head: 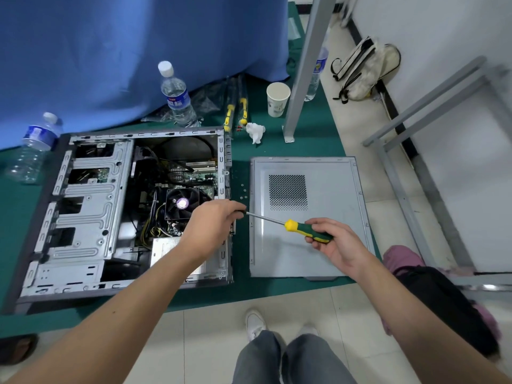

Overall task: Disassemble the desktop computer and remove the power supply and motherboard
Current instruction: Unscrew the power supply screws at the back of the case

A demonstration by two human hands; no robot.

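While the right hand grips the screwdriver handle and left hand fingers pinch its tip, the power supply sits in the open case on the desk, likely heavy, rigid; lift by its metal sides.

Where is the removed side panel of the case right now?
In the head view the side panel lies flat on the green mat, right of the open computer case, under the screwdriver held by both hands.
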